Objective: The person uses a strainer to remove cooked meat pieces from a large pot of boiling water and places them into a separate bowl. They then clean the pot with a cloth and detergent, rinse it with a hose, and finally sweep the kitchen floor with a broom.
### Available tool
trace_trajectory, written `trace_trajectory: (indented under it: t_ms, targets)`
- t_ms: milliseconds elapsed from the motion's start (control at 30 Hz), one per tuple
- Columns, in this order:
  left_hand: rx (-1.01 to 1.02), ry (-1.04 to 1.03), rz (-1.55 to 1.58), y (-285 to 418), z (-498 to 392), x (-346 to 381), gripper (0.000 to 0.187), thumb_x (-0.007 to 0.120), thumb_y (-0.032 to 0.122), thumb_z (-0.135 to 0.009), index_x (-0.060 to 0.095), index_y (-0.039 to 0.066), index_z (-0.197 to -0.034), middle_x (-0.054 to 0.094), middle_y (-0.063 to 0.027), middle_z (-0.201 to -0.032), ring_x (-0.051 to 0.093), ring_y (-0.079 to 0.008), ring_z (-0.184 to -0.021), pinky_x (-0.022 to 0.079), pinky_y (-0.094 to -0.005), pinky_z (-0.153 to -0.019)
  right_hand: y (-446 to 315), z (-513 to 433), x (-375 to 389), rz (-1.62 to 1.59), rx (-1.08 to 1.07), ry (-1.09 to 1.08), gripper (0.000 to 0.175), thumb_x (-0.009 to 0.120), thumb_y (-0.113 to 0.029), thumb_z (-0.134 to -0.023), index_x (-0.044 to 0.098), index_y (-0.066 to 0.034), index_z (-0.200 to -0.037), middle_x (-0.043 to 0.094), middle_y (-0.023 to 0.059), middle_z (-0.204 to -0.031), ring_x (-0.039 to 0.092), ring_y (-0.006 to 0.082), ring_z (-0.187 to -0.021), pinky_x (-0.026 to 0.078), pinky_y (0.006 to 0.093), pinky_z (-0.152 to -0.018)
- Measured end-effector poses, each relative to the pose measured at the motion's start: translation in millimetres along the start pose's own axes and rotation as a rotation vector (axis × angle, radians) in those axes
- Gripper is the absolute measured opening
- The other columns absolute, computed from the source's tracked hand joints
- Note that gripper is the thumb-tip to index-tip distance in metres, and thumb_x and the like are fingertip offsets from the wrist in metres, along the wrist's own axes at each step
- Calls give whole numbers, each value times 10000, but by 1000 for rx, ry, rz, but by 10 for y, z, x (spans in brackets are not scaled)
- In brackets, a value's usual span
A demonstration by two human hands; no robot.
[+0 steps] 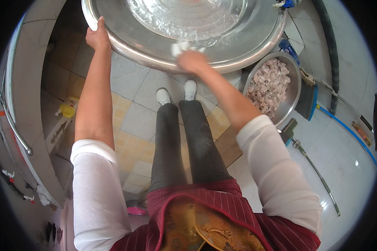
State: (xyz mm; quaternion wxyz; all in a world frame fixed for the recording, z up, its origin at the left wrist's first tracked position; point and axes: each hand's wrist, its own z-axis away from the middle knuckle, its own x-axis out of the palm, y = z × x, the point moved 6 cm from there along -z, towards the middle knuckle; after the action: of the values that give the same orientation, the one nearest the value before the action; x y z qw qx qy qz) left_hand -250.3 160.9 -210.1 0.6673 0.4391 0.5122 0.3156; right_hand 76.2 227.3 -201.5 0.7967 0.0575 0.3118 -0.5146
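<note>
A very large round metal basin fills the top of the view, with clear water in its sunken middle. My left hand grips the basin's rolled rim at the left, thumb on top. At the near side, my right hand is blurred and holds a white cloth against the inner sloping wall, just inside the rim. The fingertips of the right hand are hidden by the cloth and the blur.
At the right stands a metal bowl of chopped pale-pink meat chunks. Beyond it are a blue bottle, a dustpan, mop-like tools with poles and a dark hose. A yellow jug sits at left.
</note>
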Motion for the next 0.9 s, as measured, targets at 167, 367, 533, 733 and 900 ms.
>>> trace_trajectory:
  t_ms: [167, 367, 533, 733, 900]
  targets:
    - [-78, -10, -8, -29, -31, 0, 526, 787, 354, -678, 642, -45, -989, 664, -118, -927, 617, -189, -797, 482, -328, -756, -1440, -10, -149, -433, 2, 457, 509, 496, -280, -853, 414, -176, -1345, 447, 178, -1296, 372, 388, -1220, 260, 571, -968]
    - [-36, -131, 9, -250, -545, 63, 543, 767, 401, -686, 647, -41, -977, 674, -120, -922, 633, -183, -813, 485, -315, -752, -843, 494, 135, -40, -193, 811, 482, 530, -297, -847, 453, -233, -1319, 518, 114, -1149, 464, 298, -1100, 332, 479, -932]
    - [106, -164, -314, -41, -348, -86, 644, 660, 542, -756, 596, -57, -984, 645, -188, -919, 620, -282, -871, 464, -363, -793, 827, 938, -85, 348, -204, 682, 471, 479, -380, -870, 508, -147, -1278, 515, 152, -1184, 456, 333, -1124, 295, 521, -975]
    - [-375, -152, 289, -141, 2112, 112, 477, 635, 330, -857, 539, -80, -1082, 601, -151, -1045, 590, -211, -862, 484, -334, -770, 318, 595, -88, -6, -69, 606, 357, 409, -321, -913, 628, -53, -1001, 612, 168, -992, 525, 334, -992, 331, 490, -906]
    - [-428, -41, 394, -216, 1996, 2, 389, 615, 280, -873, 576, -85, -1001, 627, -127, -929, 586, -171, -770, 487, -324, -699, -202, 285, 135, 13, -226, 493, 278, 459, -275, -875, 652, -78, -906, 637, 137, -917, 580, 318, -903, 410, 489, -786]
